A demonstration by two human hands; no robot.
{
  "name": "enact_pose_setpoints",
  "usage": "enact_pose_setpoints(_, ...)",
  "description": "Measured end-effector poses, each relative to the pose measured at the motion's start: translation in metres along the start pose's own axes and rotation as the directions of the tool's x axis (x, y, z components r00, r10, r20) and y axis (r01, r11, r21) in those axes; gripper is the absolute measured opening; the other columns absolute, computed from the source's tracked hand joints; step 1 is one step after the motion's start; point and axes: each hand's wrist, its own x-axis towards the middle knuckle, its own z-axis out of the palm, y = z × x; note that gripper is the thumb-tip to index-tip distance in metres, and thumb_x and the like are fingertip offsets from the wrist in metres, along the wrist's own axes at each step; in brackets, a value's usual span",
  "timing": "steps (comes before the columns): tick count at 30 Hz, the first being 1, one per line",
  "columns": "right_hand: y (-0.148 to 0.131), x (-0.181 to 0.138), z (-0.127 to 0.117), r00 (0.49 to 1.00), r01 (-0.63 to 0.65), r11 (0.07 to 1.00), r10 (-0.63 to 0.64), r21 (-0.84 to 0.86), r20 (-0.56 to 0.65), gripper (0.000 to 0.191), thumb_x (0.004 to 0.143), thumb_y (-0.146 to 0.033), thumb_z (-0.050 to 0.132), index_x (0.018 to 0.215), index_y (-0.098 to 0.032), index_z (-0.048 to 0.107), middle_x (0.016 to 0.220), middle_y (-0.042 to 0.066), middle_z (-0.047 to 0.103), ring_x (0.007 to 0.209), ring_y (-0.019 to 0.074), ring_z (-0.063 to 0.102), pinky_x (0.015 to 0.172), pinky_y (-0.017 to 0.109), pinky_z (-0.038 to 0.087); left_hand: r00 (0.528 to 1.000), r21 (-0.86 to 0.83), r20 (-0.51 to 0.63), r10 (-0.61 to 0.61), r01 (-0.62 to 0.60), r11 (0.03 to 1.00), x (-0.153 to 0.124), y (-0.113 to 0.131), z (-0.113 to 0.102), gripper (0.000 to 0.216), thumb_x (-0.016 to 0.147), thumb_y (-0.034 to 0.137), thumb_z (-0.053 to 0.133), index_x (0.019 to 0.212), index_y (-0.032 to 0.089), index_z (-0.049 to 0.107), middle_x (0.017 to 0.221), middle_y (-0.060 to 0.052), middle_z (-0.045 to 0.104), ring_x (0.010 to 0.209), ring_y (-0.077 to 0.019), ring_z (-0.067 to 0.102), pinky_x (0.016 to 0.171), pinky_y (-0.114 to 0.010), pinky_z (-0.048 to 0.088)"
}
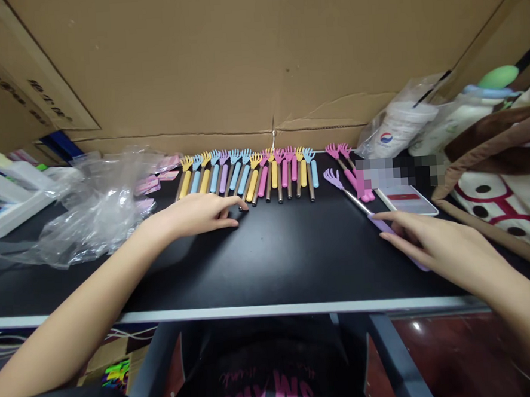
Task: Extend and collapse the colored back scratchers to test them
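A row of telescopic back scratchers (274, 174) in yellow, blue, pink and purple lies along the back of the black table, claws pointing to the cardboard. My left hand (203, 213) is over the lower left part of this row; its fingers are stretched, and the index fingertip is at the end of one metal tube. At the right, my right hand (422, 237) has its thumb and fingers closed around the handle of a purple back scratcher (359, 202), whose metal shaft slants up to the left. Just behind it lie pink back scratchers (349, 170), partly covered by a blurred patch.
Crumpled clear plastic bags (90, 203) and pink cards (150, 183) lie at the left, beside a white tray (18, 207). Toward the right are a phone (411, 200), a lidded cup (398, 127), a bottle (478, 113) and a cloth bag (511, 189). A cardboard wall (220, 57) stands behind.
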Motion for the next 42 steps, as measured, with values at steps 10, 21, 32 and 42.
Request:
enact_pose_setpoints(10, -0.01, 0.022, -0.011, 0.982, 0.184, 0.982, -0.182, 0.041, -0.047, 0.05, 0.093, -0.05, 0.034, 0.122, -0.019, 0.06, 0.113, 0.011, 0.063, 0.109, 0.0303, 0.055, 0.084, 0.045, 0.049, 1.0, 0.016, -0.013, 0.013, -0.013, 1.0, 0.0, 0.001, 0.001, 0.037, 0.09, 0.042, 0.045, 0.126, 0.03, 0.049, 0.082, 0.001, 0.066, 0.065, -0.0131, 0.059, 0.054, -0.02, 0.031)
enact_pose_setpoints(21, 0.019, 0.001, -0.007, 0.945, 0.295, 0.944, -0.311, 0.149, 0.097, 0.057, 0.086, -0.056, 0.05, 0.136, -0.03, 0.049, 0.141, 0.005, 0.047, 0.133, 0.0278, 0.035, 0.106, 0.05, 0.038, 1.0, 0.009, 0.016, -0.012, 0.012, 1.0, -0.001, 0.004, -0.001, 0.039, 0.09, 0.041, 0.048, 0.127, 0.03, 0.048, 0.079, 0.002, 0.065, 0.067, -0.0137, 0.059, 0.055, -0.02, 0.031)
enact_pose_setpoints(32, 0.013, 0.035, -0.009, 0.949, 0.297, 0.945, -0.308, 0.137, 0.063, 0.054, 0.091, -0.051, 0.043, 0.131, -0.016, 0.055, 0.134, 0.013, 0.053, 0.125, 0.0285, 0.043, 0.102, 0.047, 0.041, 1.0, 0.028, -0.008, -0.007, 0.007, 1.0, 0.0, 0.001, 0.002, 0.039, 0.091, 0.042, 0.046, 0.128, 0.03, 0.048, 0.085, 0.0, 0.067, 0.067, -0.0142, 0.06, 0.057, -0.022, 0.032)
enact_pose_setpoints(42, 0.024, 0.074, 0.008, 0.917, 0.397, 0.918, -0.396, -0.005, -0.043, 0.055, 0.091, -0.054, 0.038, 0.127, -0.017, 0.058, 0.125, 0.012, 0.059, 0.116, 0.0299, 0.05, 0.095, 0.047, 0.045, 0.999, 0.055, -0.027, -0.02, 0.021, 0.998, 0.0, 0.003, 0.002, 0.036, 0.092, 0.041, 0.046, 0.127, 0.032, 0.048, 0.083, 0.001, 0.067, 0.068, -0.0157, 0.06, 0.059, -0.023, 0.033)
